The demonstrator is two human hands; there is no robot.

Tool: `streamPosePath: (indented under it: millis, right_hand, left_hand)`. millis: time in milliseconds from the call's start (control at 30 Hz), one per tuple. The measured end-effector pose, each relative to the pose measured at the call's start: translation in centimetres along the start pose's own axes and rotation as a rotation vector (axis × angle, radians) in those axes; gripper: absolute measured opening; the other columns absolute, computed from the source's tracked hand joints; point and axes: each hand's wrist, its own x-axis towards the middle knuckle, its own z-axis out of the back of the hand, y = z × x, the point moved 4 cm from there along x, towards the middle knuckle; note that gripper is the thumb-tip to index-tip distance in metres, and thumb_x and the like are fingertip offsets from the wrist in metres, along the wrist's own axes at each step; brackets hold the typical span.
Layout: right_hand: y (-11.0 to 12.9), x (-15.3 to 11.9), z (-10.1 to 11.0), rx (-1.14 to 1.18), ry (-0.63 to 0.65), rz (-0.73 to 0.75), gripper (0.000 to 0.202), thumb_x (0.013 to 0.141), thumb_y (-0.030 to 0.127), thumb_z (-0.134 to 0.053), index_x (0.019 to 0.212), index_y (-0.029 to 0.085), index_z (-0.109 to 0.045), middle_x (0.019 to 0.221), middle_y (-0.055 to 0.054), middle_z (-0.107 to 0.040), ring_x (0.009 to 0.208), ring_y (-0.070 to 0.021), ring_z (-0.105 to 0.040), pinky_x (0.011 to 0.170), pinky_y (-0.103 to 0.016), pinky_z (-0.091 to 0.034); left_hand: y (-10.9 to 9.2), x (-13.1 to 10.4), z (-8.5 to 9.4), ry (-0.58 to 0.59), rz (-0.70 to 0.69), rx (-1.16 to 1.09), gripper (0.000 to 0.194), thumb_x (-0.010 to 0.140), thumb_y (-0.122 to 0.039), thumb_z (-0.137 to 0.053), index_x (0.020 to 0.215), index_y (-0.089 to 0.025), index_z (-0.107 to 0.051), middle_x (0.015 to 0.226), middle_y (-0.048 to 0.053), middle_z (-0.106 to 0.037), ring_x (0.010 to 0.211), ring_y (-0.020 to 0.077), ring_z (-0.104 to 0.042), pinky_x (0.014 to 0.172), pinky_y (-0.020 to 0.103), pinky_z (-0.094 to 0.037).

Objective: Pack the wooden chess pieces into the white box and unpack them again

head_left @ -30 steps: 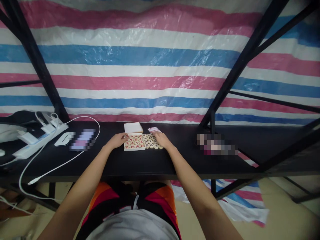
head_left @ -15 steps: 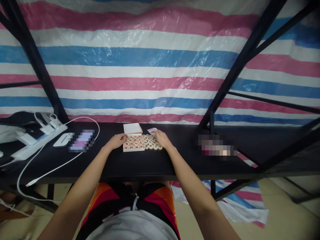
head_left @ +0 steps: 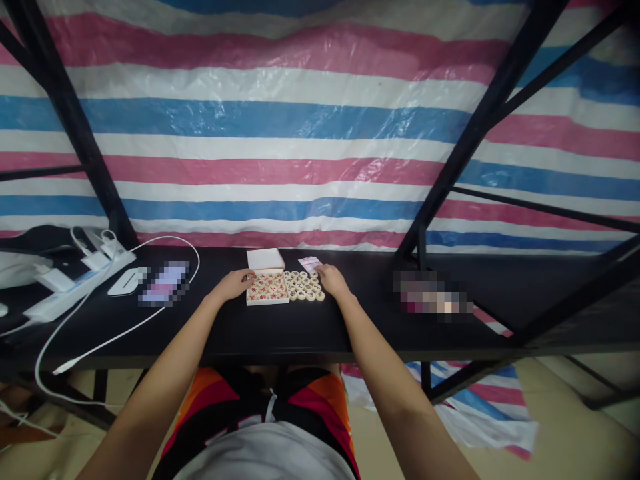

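Note:
A shallow white box (head_left: 268, 301) holds rows of round xiangqi pieces (head_left: 268, 287) with red characters. My left hand (head_left: 234, 285) is closed on the box's left edge, fingertips over its upper left corner. Right beside the box, dark-marked xiangqi pieces (head_left: 304, 287) lie grouped in rows on the black tabletop. My right hand (head_left: 334, 280) is at the right end of this group, fingers bent but apart, with no object visible in it. By its fingertips lies a small pink-and-white card (head_left: 309, 264). Behind the box rests a white lid (head_left: 265, 259).
On the left of the black table (head_left: 310, 333) are a white power strip (head_left: 75, 287) with plugs, a white cable (head_left: 117, 340), a white flat device (head_left: 125, 283) and a blurred phone (head_left: 165, 282). A pixelated item (head_left: 433, 293) lies right. Black metal posts (head_left: 450, 173) rise before striped sheeting (head_left: 280, 120).
My right hand has drawn back slightly right and down from the card, uncovering more of it and of the dark-marked pieces. My left hand stays at the box.

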Motion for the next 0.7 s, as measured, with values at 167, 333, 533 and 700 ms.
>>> streamPosePath:
  millis: [167,333,533,700]
  right_hand:
    - [0.13,-0.16,-0.15,-0.043,0.024,0.01,0.037,0.09,0.015,-0.035,0.109,0.025,-0.065,0.111,-0.008,-0.06,0.101,-0.0184,-0.054,0.088,-0.026,-0.04]
    - [0.32,-0.31,-0.07,-0.045,0.017,-0.003,0.032,0.092,0.027,-0.038,0.11,0.026,-0.064,0.11,-0.007,-0.06,0.099,-0.0189,-0.053,0.086,-0.028,-0.04]
    - [0.45,-0.35,0.03,-0.049,0.027,-0.012,0.03,0.092,0.026,-0.039,0.108,0.025,-0.064,0.11,-0.007,-0.059,0.1,-0.0186,-0.053,0.085,-0.027,-0.04]
    - [0.47,-0.44,0.0,-0.064,0.012,-0.003,0.036,0.09,0.019,-0.036,0.112,0.025,-0.063,0.114,-0.008,-0.058,0.101,-0.02,-0.052,0.087,-0.028,-0.04]
  left_hand:
    - [0.09,0.04,-0.1,0.0,-0.001,-0.002,0.038,0.082,-0.04,-0.045,0.11,-0.02,-0.063,0.08,0.004,-0.066,0.071,0.0181,-0.06,0.063,0.024,-0.039]
    - [0.08,-0.03,-0.07,-0.007,-0.001,-0.022,0.039,0.082,-0.04,-0.045,0.11,-0.02,-0.063,0.08,0.004,-0.065,0.073,0.0183,-0.059,0.064,0.024,-0.04]
    - [0.15,0.07,-0.11,0.004,0.011,-0.009,0.037,0.081,-0.038,-0.046,0.11,-0.02,-0.063,0.08,0.004,-0.065,0.072,0.0178,-0.059,0.064,0.024,-0.039]
    - [0.18,0.07,-0.12,-0.009,-0.009,-0.005,0.038,0.082,-0.04,-0.045,0.11,-0.02,-0.063,0.079,0.004,-0.066,0.072,0.0183,-0.06,0.064,0.024,-0.04]
